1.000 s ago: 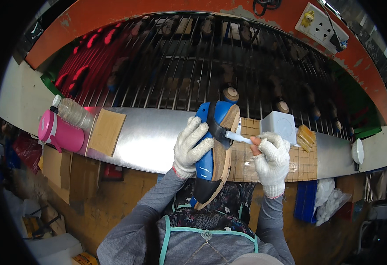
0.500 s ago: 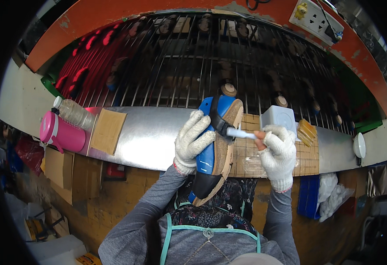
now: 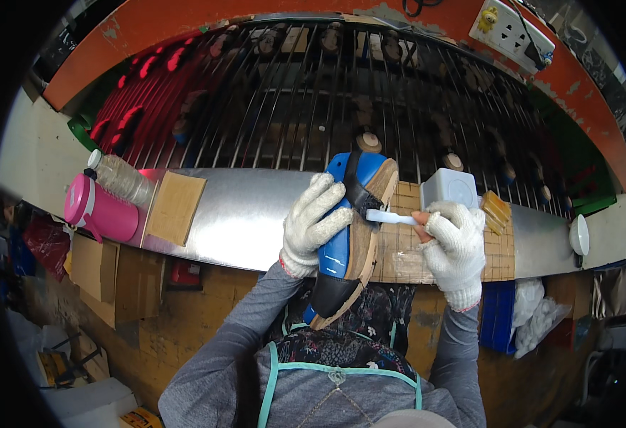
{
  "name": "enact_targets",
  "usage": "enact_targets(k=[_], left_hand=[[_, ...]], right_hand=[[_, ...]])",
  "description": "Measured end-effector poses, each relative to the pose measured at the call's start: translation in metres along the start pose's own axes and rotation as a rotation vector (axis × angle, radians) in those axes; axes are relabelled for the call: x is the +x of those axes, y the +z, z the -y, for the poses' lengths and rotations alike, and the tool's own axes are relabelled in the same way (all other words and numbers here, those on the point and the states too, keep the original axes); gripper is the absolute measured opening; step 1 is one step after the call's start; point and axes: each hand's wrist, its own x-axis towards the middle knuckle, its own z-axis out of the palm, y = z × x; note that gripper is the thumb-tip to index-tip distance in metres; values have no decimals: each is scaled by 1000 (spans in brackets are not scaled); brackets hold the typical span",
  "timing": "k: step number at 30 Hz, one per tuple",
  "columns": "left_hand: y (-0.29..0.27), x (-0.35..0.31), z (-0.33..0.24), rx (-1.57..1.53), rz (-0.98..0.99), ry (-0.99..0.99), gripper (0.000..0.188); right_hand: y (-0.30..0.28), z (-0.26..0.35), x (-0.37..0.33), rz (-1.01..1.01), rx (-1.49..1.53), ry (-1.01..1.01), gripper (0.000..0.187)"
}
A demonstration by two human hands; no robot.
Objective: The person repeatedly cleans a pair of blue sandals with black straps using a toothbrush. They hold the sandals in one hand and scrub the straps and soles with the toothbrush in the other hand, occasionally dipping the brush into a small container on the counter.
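Observation:
In front of my body, a sandal with black straps and a tan, cork-like sole is mounted on a blue shoe last. It is tilted on its side, sole edge to the right. My gloved left hand is closed round the last from the left. Bare fingertips show from the glove on my right hand, which pinches a small white brush. The brush head meets the sole edge by the middle strap. Its bristles are too small to make out.
A white square container and amber sticks stand on the right of the metal bench. To the left are a pink jug, a clear bottle and a cardboard piece. Beyond lies a rod conveyor carrying several shoes, with a red glow at left.
My right hand has shifted slightly right and down, the brush tip staying by the strap. My left hand and the sandal have barely moved.

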Motion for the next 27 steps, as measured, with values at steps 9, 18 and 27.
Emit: enact_targets(k=[9, 18, 27], left_hand=[[8, 1, -7, -110, -109, -83, 43], [31, 0, -4, -292, -339, -136, 44], [2, 13, 10, 63, -176, -15, 46]], right_hand=[[6, -11, 5, 6, 305, 150, 14], [33, -10, -13, -77, 574, 252, 15], [36, 24, -54, 70, 801, 547, 20]])
